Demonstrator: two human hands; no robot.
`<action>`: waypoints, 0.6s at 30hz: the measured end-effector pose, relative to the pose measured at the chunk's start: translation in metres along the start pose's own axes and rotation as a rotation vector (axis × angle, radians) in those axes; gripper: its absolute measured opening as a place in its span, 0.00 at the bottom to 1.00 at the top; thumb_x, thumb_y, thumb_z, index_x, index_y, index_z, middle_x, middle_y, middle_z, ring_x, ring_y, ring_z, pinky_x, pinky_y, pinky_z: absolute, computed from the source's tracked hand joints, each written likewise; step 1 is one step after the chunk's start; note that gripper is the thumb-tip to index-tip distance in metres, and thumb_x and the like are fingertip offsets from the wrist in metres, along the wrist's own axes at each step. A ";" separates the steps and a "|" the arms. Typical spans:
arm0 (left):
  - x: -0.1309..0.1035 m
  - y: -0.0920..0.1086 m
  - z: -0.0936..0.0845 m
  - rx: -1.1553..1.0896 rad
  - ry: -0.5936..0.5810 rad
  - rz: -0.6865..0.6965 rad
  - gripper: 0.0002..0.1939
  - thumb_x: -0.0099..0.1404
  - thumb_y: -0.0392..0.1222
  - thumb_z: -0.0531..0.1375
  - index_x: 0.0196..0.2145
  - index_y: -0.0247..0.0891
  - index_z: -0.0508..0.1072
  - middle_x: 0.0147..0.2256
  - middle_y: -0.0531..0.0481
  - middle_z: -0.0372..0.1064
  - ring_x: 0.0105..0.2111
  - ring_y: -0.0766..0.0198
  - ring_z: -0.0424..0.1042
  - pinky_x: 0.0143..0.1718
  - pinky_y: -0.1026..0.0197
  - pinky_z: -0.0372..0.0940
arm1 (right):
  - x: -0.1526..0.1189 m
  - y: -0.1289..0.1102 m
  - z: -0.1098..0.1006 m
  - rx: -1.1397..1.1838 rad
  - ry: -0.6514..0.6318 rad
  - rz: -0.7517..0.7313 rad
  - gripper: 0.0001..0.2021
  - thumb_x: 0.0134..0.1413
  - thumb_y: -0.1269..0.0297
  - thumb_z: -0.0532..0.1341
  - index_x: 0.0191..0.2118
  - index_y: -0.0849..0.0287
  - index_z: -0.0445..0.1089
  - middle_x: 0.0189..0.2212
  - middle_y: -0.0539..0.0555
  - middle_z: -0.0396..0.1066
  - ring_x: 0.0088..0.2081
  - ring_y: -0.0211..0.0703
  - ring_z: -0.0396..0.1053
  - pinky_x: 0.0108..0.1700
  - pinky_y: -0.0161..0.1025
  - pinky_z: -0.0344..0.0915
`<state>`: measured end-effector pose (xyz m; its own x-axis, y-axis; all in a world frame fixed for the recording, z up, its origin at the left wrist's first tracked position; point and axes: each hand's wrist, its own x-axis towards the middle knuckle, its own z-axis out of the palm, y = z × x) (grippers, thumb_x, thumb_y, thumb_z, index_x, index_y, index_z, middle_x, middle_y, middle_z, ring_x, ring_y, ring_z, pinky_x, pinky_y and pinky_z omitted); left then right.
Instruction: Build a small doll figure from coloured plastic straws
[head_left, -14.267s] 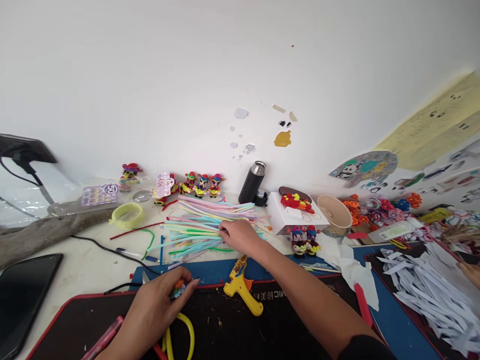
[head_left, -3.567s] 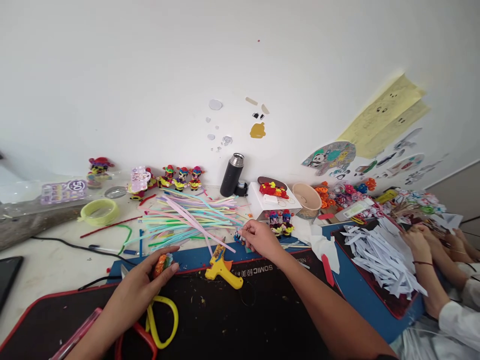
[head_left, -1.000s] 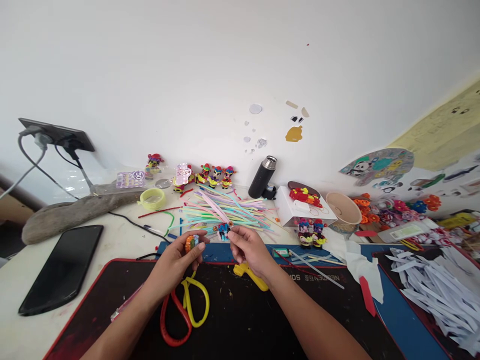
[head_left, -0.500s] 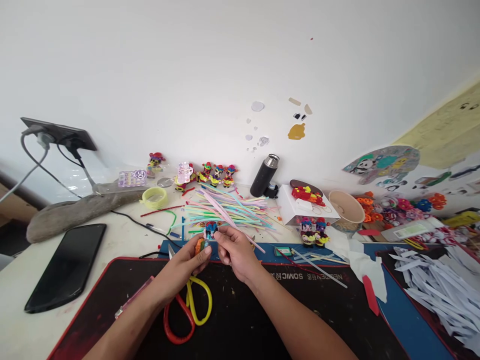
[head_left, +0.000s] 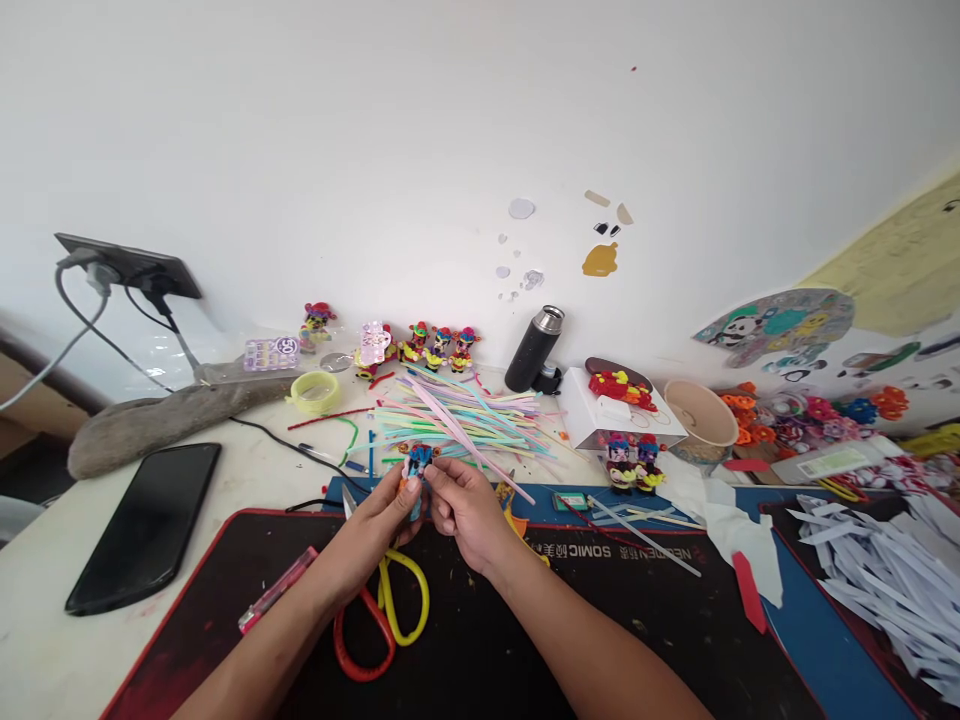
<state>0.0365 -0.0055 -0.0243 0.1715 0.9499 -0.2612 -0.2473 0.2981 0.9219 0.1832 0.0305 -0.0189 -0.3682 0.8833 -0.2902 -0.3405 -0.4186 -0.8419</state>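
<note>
W/ R hand (head_left: 471,508) & L hand (head_left: 379,515) tog. just this side of pipe-cleaner pile (head_left: 469,428), pinching blue chenille doll part (head_left: 420,457) in R, pile-side of orange piece (head_left: 403,487) clasped in L, w/ long axis prob. upright, half-hidden.

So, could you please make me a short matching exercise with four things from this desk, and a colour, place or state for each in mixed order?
Column one
1. Small blue figure
2. Flask
3. Scissors
4. Tape roll

Column two
A. Pale yellow-green and ring-shaped
B. Black, with a silver top
C. Held at the fingertips of the right hand
D. One loop red, the other yellow

Right pairs: 1-C, 2-B, 3-D, 4-A
</note>
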 end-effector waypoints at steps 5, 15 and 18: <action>0.001 -0.003 -0.004 0.041 0.048 0.004 0.28 0.68 0.69 0.61 0.48 0.40 0.73 0.30 0.55 0.62 0.29 0.62 0.59 0.28 0.61 0.57 | 0.000 0.000 0.002 -0.035 0.005 -0.018 0.24 0.48 0.46 0.75 0.38 0.59 0.71 0.14 0.39 0.59 0.14 0.29 0.49 0.17 0.31 0.39; -0.002 -0.001 -0.002 0.078 0.059 0.023 0.30 0.67 0.72 0.58 0.44 0.41 0.73 0.28 0.54 0.65 0.27 0.62 0.61 0.27 0.61 0.59 | 0.000 0.003 0.002 -0.060 0.019 -0.030 0.23 0.47 0.45 0.75 0.38 0.58 0.71 0.15 0.39 0.59 0.14 0.29 0.49 0.17 0.31 0.40; -0.002 -0.003 -0.001 0.017 0.050 0.011 0.31 0.68 0.71 0.59 0.52 0.41 0.71 0.27 0.56 0.64 0.27 0.62 0.61 0.27 0.61 0.59 | -0.002 0.004 0.003 -0.048 0.015 -0.023 0.23 0.48 0.46 0.75 0.37 0.59 0.71 0.16 0.40 0.60 0.15 0.28 0.49 0.17 0.31 0.40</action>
<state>0.0359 -0.0081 -0.0267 0.1211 0.9568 -0.2643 -0.2323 0.2862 0.9296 0.1800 0.0268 -0.0203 -0.3481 0.8956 -0.2771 -0.3070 -0.3882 -0.8689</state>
